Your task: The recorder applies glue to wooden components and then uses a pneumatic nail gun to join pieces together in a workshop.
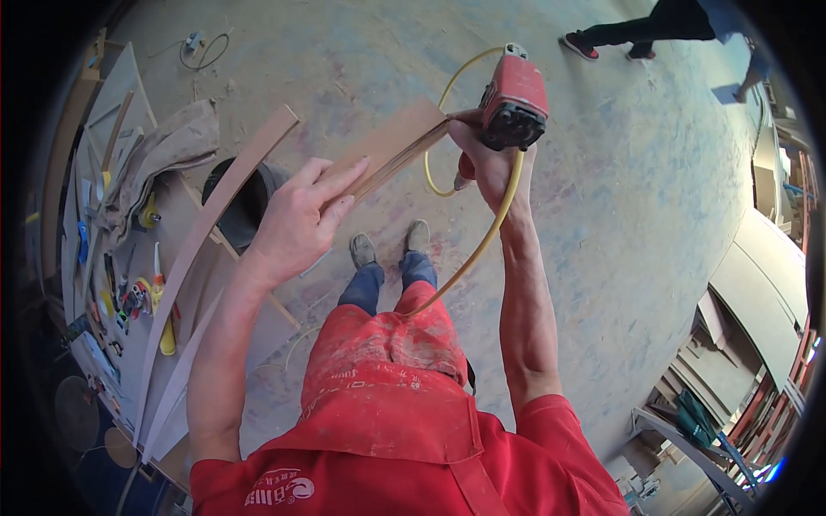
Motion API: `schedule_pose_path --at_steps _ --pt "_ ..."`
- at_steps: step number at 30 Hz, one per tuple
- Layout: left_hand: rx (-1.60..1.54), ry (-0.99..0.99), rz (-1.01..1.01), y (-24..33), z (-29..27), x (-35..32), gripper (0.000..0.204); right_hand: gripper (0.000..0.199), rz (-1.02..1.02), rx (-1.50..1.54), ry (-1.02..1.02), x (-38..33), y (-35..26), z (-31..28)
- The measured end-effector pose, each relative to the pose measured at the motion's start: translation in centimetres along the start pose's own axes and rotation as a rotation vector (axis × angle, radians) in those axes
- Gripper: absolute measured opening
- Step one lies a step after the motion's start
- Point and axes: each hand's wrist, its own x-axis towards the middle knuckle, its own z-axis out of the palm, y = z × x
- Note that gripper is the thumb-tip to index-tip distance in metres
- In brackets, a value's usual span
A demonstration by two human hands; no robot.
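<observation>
My left hand (297,215) is closed around the near end of a brown wooden piece (391,142), fingers on its flat face and thumb by its edge. Dark lines along that edge suggest layered strips. Raised in front of me, my right hand (495,168) grips a red air nail gun (519,86) with a black end cap. The gun's nose lies at the far end of the wood; whether they touch I cannot tell. From the tool, a yellow air hose (490,232) loops down toward my apron.
At left a workbench (267,318) carries hand tools, a crumpled cloth (185,142) and long curved wooden strips (202,228). A black bin (245,211) stands beside it. Stacked boards (723,365) line the right side. Another person's legs (641,34) show at the far right.
</observation>
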Motion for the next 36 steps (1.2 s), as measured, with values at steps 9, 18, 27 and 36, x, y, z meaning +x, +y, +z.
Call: schedule_pose_path --at_steps 9,18,27,36 --pt "0.007 0.011 0.016 -0.2 0.2 -0.1 0.041 0.013 -0.038 -0.027 0.040 0.5 0.0 0.9" --pt "-0.023 0.143 -0.037 2.0 2.3 2.5 0.038 0.014 -0.001 0.175 0.042 0.4 1.1 1.4" --pt "0.166 0.248 0.055 1.4 4.2 2.7 0.041 0.013 0.028 0.196 0.039 0.1 0.7 0.9" --pt "0.215 0.270 0.110 0.8 4.3 2.8 0.043 0.013 -0.002 0.330 -0.049 0.5 2.7 0.3"
